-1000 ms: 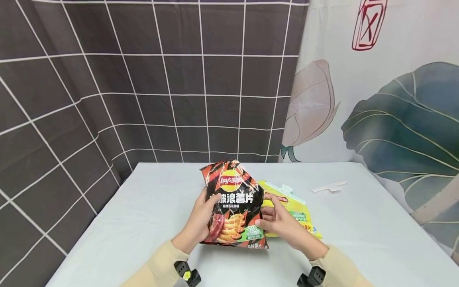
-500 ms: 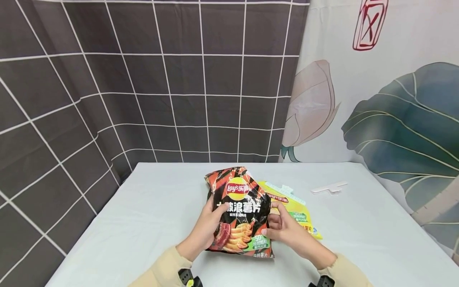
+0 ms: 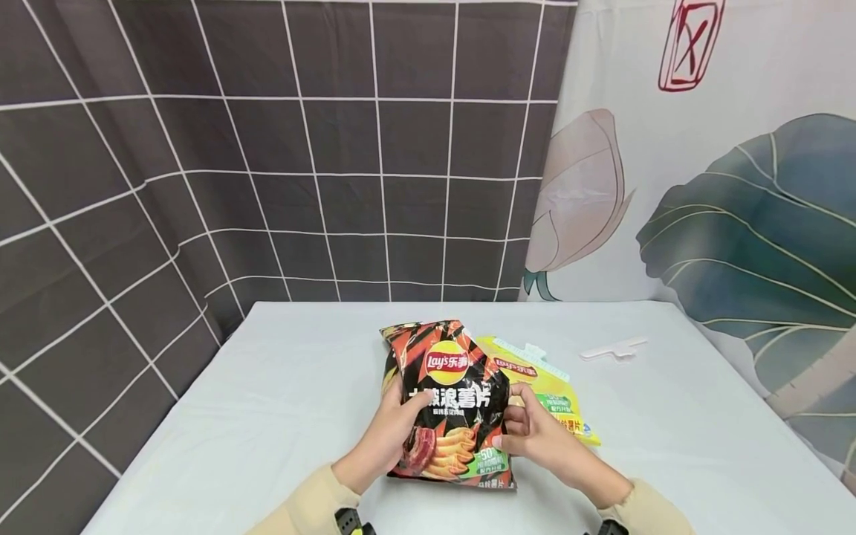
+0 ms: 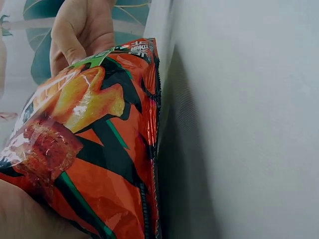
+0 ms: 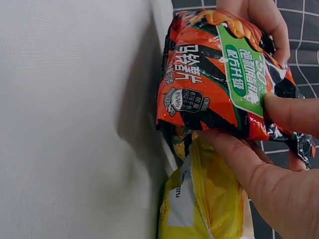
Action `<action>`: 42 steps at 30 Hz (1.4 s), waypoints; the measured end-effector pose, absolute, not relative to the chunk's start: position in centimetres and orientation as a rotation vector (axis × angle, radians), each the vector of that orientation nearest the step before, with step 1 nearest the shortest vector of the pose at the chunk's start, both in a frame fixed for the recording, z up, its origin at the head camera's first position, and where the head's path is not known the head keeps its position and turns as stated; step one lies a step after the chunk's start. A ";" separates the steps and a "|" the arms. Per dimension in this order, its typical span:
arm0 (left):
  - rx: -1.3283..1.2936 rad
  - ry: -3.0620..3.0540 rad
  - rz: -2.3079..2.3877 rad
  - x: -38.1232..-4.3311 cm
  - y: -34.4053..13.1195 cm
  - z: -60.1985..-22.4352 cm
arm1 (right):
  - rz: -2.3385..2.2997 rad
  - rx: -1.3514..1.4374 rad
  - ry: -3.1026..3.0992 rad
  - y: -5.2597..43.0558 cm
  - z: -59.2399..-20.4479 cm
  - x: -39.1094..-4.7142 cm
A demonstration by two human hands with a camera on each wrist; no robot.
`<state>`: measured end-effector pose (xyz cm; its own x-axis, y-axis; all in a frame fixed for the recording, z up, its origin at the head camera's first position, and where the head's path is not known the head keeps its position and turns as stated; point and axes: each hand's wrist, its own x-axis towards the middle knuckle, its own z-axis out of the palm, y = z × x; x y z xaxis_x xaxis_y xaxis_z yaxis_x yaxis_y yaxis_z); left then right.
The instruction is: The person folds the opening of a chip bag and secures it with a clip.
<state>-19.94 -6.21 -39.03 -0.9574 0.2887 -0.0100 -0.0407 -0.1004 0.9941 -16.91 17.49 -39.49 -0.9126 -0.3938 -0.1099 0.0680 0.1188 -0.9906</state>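
Observation:
A red and black Lay's potato chip bag [image 3: 449, 416] stands upright, slightly tilted, between both hands above the white table. My left hand [image 3: 384, 438] grips its left side, thumb across the front. My right hand [image 3: 545, 438] pinches the right edge, thumb on the green label and fingers behind, as the right wrist view shows. Partly hidden behind the bag and right hand is a yellow Lay's chip bag [image 3: 560, 401], lying on the table with a pale blue sealing strip [image 3: 535, 360] along its top edge.
A white strip-shaped clip [image 3: 614, 349] lies farther right on the white table [image 3: 287, 386]. Behind the table hang a dark grid-patterned cloth [image 3: 321, 148] and a white curtain [image 3: 602, 44] printed with a lotus.
Both hands have brought the red and black chip bag lower, closer and slightly to the right. The yellow bag and the white clip stay where they were.

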 end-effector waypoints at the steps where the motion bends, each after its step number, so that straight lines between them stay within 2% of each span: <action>1: 0.276 1.944 2.160 -19.9 -6.2 -39.0 | -1.847 -0.317 2.058 17.5 -39.5 -16.9; 24: 0.148 2.046 2.033 -19.3 -6.2 -39.7 | -1.753 -0.356 2.172 17.1 -40.0 -16.9; 42: 0.273 2.019 2.111 -21.5 -8.0 -38.9 | -1.599 -0.455 2.246 17.4 -39.0 -17.5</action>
